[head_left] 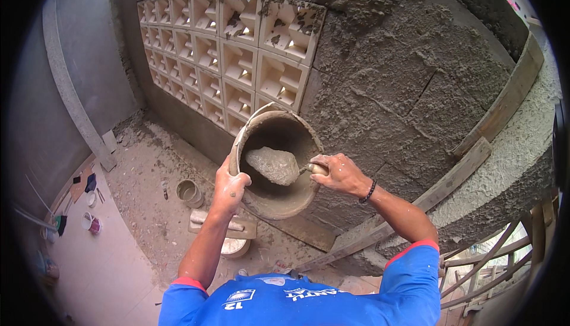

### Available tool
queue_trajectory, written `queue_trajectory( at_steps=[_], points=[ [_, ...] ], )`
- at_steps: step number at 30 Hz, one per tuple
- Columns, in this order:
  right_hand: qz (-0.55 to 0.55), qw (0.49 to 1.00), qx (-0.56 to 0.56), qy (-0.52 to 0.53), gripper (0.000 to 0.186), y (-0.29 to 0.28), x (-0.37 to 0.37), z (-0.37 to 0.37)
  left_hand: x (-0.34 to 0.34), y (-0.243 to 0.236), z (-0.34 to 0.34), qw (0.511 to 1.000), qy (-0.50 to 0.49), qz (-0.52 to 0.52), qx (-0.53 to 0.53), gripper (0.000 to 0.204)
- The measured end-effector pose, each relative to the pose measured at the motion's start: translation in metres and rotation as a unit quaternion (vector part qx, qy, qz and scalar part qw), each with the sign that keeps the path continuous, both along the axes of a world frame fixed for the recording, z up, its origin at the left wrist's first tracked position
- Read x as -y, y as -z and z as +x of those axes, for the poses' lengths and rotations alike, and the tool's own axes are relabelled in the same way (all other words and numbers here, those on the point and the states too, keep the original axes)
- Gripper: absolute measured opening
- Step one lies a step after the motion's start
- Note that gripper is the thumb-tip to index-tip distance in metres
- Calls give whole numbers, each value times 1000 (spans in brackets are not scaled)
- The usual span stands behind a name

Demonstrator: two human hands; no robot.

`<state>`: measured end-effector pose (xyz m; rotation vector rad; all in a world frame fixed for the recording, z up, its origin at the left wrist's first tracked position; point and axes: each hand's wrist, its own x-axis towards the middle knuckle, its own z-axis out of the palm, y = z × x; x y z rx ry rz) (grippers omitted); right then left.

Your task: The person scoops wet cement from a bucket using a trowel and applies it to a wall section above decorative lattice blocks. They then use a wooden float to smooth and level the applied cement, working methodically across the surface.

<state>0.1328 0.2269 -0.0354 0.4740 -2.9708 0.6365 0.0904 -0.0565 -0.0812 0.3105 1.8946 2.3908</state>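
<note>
A mortar-stained bucket (pixel 279 202) is tipped toward me. My left hand (pixel 230 186) grips its left rim. My right hand (pixel 338 173) is closed on the wooden handle of a trowel (pixel 273 165), whose blade is inside the bucket and coated with grey mortar. Beyond the bucket is a panel of cream vent blocks (pixel 238 59), splashed with mortar at its top, beside rough, wet-looking grey render (pixel 404 88). Below the bucket, a float (pixel 202 222) rests across a white pail (pixel 236 246).
Wooden battens (pixel 499 109) edge the render on the right, above crossed timber poles (pixel 484 258). A small bucket (pixel 190 193) stands on the gritty floor (pixel 142 183). Several tubs, a broom (pixel 60 224) and other items lie on the tiles at left. A pale strip (pixel 74 103) runs along the left wall.
</note>
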Motion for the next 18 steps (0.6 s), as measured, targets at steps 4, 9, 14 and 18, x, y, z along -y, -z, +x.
queue_trajectory(
  at_steps=[4, 9, 14, 18],
  points=[
    [27, 998, -57, 1, 37, -96, -9, -1, -9, 7, -8, 1000, -9, 18, 13, 66],
    [71, 990, -122, 31, 33, -235, -1, 18, -19, -5, -3, 999, -10, 34, 15, 62],
    [12, 975, -213, -64, 29, -320, -12, 9, -17, -3, 2, 999, -26, 16, 15, 59],
    [-148, 980, -119, -63, 29, -338, -59, -27, -15, 13, 3, 999, -38, 4, 21, 59]
  ],
)
